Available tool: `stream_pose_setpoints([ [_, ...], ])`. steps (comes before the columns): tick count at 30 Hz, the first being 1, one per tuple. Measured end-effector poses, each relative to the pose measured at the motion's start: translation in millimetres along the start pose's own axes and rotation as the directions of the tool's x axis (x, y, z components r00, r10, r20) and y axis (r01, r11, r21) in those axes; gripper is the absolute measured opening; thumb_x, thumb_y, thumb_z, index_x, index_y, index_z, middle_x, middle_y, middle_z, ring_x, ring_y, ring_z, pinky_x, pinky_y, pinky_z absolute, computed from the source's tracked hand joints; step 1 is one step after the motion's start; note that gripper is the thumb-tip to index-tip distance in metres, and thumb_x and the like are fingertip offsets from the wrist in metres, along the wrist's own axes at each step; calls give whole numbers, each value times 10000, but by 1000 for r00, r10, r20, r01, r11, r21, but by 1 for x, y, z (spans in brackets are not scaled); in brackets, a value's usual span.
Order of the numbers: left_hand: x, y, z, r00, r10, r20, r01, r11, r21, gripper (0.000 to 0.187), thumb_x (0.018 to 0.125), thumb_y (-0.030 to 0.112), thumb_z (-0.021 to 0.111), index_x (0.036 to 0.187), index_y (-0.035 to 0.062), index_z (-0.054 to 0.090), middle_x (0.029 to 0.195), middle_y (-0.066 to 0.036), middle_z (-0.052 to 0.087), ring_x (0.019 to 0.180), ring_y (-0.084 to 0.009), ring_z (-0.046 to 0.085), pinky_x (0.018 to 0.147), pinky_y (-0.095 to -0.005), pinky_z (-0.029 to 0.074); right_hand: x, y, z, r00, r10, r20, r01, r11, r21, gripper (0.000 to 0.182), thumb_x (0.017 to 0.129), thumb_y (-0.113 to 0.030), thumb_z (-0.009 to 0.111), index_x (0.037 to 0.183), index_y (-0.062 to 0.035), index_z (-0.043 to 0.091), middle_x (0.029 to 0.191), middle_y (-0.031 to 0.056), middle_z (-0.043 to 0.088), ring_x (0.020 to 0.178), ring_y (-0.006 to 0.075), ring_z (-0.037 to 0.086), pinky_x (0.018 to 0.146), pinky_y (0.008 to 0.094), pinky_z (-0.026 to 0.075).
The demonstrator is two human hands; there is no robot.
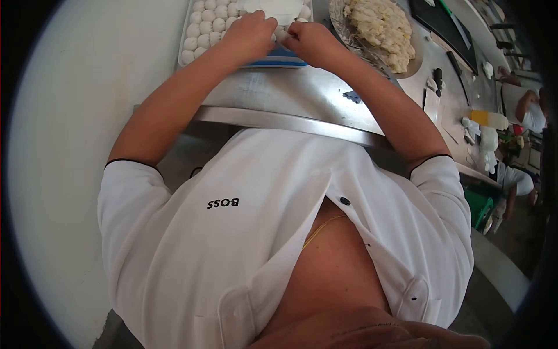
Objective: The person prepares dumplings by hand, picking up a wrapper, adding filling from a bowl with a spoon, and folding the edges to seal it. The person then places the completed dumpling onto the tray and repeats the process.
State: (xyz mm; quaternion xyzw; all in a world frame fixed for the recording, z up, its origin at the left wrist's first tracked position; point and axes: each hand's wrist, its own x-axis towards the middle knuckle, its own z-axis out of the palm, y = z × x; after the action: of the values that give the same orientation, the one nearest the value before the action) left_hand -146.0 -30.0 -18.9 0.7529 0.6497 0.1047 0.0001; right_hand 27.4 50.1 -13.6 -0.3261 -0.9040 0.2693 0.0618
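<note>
A tray [187,26] with rows of small white dough balls [203,29] lies at the far side of the steel table [290,93], with a blue edge [282,58] toward me. My left hand [250,32] rests curled on the tray's near right part, knuckles up, beside a white sheet [273,7]. Close to it, my right hand [311,42] is closed, with a small white dough ball [300,21] at its fingertips. What the left fingers hold is hidden. My white shirt fills the lower view.
A glass bowl [343,26] piled with pale dough lumps [381,26] stands right of the tray. Farther right are a dark tray [442,23], a knife [438,78], white scraps and a bottle [491,119]. Other people [532,110] work at the far right. A white wall is on the left.
</note>
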Motion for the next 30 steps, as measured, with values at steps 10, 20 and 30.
stream_pose_setpoints([
  [10, -4, 3, -6, 999, -40, 18, 38, 995, 88, 318, 757, 191, 745, 1037, 82, 641, 1007, -131, 574, 1025, -330, 556, 866, -437, 464, 11, -8, 14, 998, 55, -21, -58, 985, -162, 289, 909, -274, 544, 962, -2, 626, 878, 243, 672, 860, 403, 651, 775, 491, 510],
  [20, -4, -4, 2, 997, -78, 24, 78, 996, 34, 315, 759, 204, 742, 1031, 78, 647, 995, -137, 580, 1039, -332, 551, 863, -447, 464, 23, -11, 36, 992, -4, -126, -7, 996, -87, 297, 916, -273, 542, 914, 14, 618, 818, 253, 664, 802, 431, 645, 739, 514, 504],
  [30, 9, -18, -20, 976, -187, 110, 208, 950, -232, 271, 812, 234, 659, 963, 9, 669, 976, -192, 635, 943, -366, 607, 831, -435, 494, 47, 6, -9, 990, -44, -134, 39, 998, -45, 273, 879, -264, 543, 872, -16, 657, 868, 215, 675, 853, 409, 648, 761, 493, 514],
])
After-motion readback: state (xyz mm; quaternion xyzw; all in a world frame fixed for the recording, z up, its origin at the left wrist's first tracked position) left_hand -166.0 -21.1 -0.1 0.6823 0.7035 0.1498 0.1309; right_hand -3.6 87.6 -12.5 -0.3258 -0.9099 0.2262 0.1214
